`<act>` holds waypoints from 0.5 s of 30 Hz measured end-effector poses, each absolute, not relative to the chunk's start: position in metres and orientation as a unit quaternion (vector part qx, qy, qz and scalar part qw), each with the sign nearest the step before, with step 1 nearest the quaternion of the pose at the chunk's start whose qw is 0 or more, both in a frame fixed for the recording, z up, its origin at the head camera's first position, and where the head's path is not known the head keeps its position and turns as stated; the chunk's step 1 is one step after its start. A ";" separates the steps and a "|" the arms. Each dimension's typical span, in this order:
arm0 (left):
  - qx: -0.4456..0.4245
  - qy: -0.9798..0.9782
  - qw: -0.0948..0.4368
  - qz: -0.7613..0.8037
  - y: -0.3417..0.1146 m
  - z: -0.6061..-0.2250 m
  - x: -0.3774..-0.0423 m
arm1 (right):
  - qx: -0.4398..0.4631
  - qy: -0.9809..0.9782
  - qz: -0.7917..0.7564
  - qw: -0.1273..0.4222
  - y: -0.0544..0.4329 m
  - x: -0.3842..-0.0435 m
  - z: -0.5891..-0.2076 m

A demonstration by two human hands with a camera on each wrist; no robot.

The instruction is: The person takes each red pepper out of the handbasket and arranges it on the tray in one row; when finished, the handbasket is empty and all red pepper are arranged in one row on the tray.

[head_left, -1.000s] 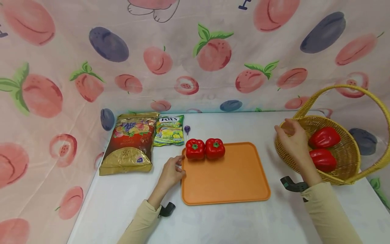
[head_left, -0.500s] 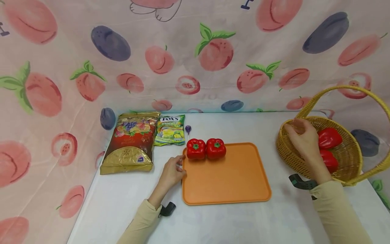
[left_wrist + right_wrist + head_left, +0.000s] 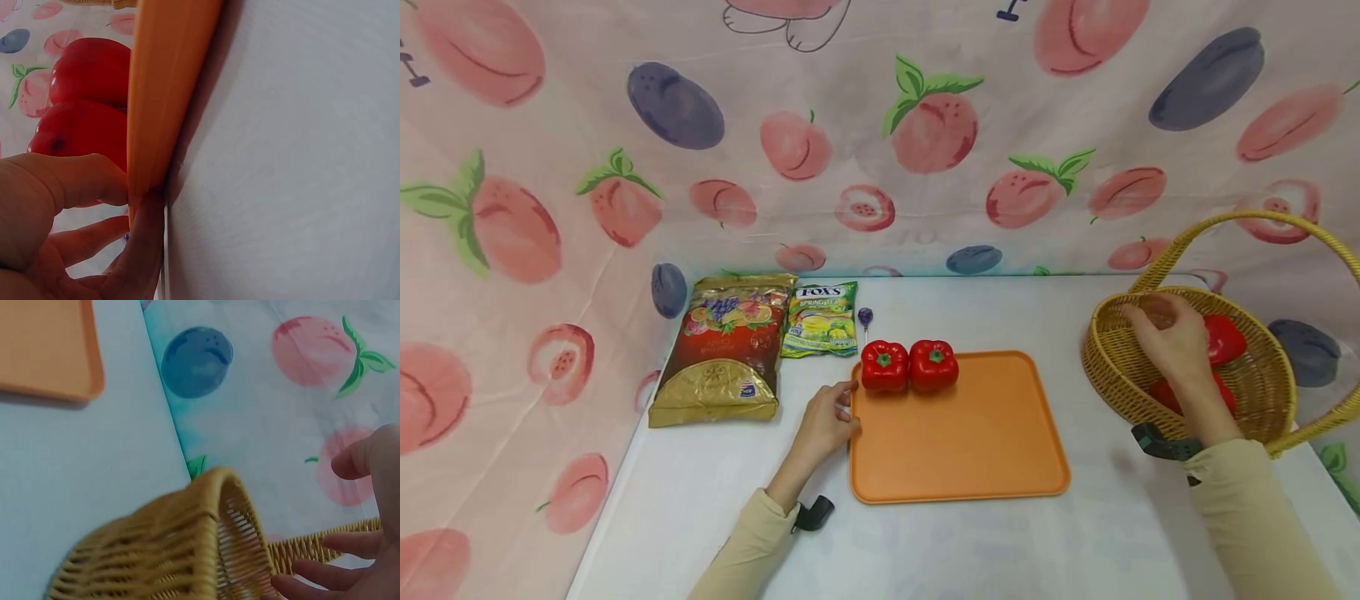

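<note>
Where left hand (image 3: 826, 423) pinches, orange tray (image 3: 962, 446) (round-cornered), glossy peppers (image 3: 933, 375)

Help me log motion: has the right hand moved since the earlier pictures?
Yes: in the head view, the right hand moved rightward against the basket.

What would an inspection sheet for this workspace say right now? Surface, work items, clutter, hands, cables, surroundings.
Surface: white table, no spills visible.
Work items: orange tray with two red peppers side by side in its far left corner; wicker basket to the right, holding red items, probably more peppers, partly hidden.
Clutter: gold-and-red bag, green FOX'S bag and purple lollipop, beyond or left of the tray.
Hands: left hand grips the tray's left edge; right hand is over the basket, holding nothing visible.
Cables: nothing seen.
Surroundings: fruit-print cloth behind the table.
</note>
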State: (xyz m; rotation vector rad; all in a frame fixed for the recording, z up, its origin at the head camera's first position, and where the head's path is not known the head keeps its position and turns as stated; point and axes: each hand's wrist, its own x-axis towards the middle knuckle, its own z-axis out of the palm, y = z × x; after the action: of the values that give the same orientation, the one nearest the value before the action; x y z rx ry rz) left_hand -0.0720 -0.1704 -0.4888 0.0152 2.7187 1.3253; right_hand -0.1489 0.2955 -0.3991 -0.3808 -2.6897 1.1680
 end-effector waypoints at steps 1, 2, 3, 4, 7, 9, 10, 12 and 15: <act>0.005 0.897 0.059 0.438 -0.170 -0.489 -0.072 | -0.130 -0.908 0.390 0.087 0.298 -0.150 -0.399; 0.004 0.897 0.060 0.437 -0.170 -0.488 -0.072 | -0.133 -0.910 0.385 0.082 0.300 -0.150 -0.398; 0.004 0.897 0.061 0.437 -0.170 -0.488 -0.072 | -0.137 -0.911 0.382 0.078 0.303 -0.151 -0.398; 0.003 0.897 0.062 0.437 -0.171 -0.488 -0.072 | -0.141 -0.911 0.380 0.075 0.305 -0.152 -0.398; 0.003 0.897 0.062 0.438 -0.171 -0.488 -0.072 | -0.152 -0.913 0.374 0.062 0.312 -0.154 -0.396; 0.005 0.896 0.059 0.440 -0.171 -0.488 -0.073 | -0.156 -0.912 0.375 0.058 0.316 -0.154 -0.395; 0.007 0.896 0.057 0.440 -0.172 -0.488 -0.073 | -0.159 -0.911 0.376 0.054 0.318 -0.153 -0.395; 0.009 0.896 0.054 0.441 -0.172 -0.489 -0.073 | -0.165 -0.911 0.376 0.047 0.321 -0.152 -0.394; 0.011 0.896 0.052 0.441 -0.172 -0.490 -0.073 | -0.174 -0.907 0.381 0.037 0.325 -0.149 -0.395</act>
State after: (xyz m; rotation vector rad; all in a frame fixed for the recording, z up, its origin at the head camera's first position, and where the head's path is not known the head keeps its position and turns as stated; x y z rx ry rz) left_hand -0.0732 -0.1720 -0.4898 0.0320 2.7248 1.3408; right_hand -0.1489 0.3249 -0.3948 -0.5333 -2.7850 1.1689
